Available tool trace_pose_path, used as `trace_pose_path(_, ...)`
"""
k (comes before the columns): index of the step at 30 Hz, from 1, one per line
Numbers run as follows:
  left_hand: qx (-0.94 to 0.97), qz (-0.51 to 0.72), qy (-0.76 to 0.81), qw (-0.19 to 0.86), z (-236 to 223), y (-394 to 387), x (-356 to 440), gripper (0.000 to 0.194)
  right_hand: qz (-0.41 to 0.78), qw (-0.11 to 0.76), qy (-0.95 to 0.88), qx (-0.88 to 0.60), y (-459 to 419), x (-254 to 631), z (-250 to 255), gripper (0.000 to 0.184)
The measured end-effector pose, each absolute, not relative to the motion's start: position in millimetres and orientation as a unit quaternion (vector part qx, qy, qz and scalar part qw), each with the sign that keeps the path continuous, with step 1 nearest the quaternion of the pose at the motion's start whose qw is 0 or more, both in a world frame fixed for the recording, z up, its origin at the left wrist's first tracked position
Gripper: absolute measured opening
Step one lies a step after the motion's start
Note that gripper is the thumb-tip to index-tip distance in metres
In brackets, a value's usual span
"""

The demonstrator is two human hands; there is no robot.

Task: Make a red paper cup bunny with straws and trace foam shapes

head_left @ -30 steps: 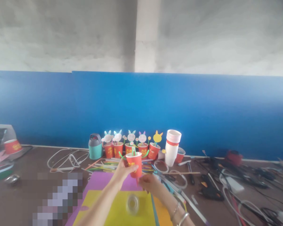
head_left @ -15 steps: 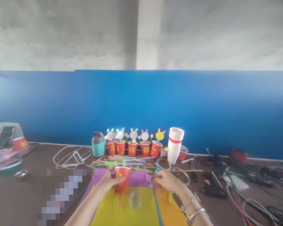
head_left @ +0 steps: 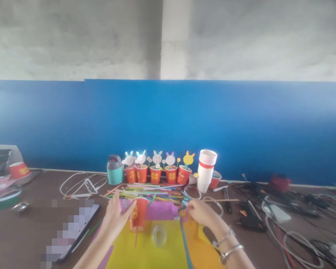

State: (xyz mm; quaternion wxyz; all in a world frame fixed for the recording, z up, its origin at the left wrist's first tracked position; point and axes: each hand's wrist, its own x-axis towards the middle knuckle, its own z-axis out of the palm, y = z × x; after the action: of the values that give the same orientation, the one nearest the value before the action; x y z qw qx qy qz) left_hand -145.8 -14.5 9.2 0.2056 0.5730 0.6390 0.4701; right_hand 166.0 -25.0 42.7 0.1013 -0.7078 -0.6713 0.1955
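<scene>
A red paper cup point(head_left: 140, 213) with gold lettering is slightly tilted over yellow paper point(head_left: 148, 254). Green strips stick out near its rim and a thin red stick shows below its base. My left hand point(head_left: 114, 215) is beside the cup, fingers stretched upward and apart, with the thumb at the cup's left side. Closed fingertips of my right hand point(head_left: 198, 212) are down among small coloured pieces at the edge of the purple paper point(head_left: 159, 210); what they pinch is hidden. A clear tape roll point(head_left: 159, 235) is right of the cup.
Several red cups with paper animal heads point(head_left: 155, 175) line the back beside a teal container point(head_left: 115, 175) and stacked white cups point(head_left: 205, 179). Coloured sticks point(head_left: 154, 189) lie before them. A phone point(head_left: 80, 231) is left; a black glue gun point(head_left: 250, 218) and cables are right.
My left hand's fingers have come off the cup and spread to the left. The cup has tipped a little and turned. My right hand stays in nearly the same place.
</scene>
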Motion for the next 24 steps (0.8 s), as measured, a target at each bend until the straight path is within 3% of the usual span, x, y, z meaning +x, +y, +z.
trace_pose_path(3, 0.689, 0.472, 0.545, 0.074, 22.0, -26.0, -124.6, 0.046, 0.151, 0.091, -0.648, -0.741, -23.8, 168.7, 45.7, 0.025)
trace_pose_path(6, 0.812, 0.349, 0.46, 0.088, 27.0, -41.1, -88.5, 0.029, 0.116, 0.078, -0.626, -0.767, -23.3, 172.6, 49.0, 0.029)
trace_pose_path(14, 0.875, 0.181, 0.438, 0.101, -21.5, -53.2, -11.3, 0.048, 0.078, 0.065, -0.613, -0.784, -22.8, 175.8, 46.4, 0.027)
trace_pose_path(24, 0.895, 0.363, 0.234, -0.109, -104.8, -28.5, 4.6, 0.02, 0.07, 0.056, -0.633, -0.769, -19.4, 170.2, 24.8, 0.026)
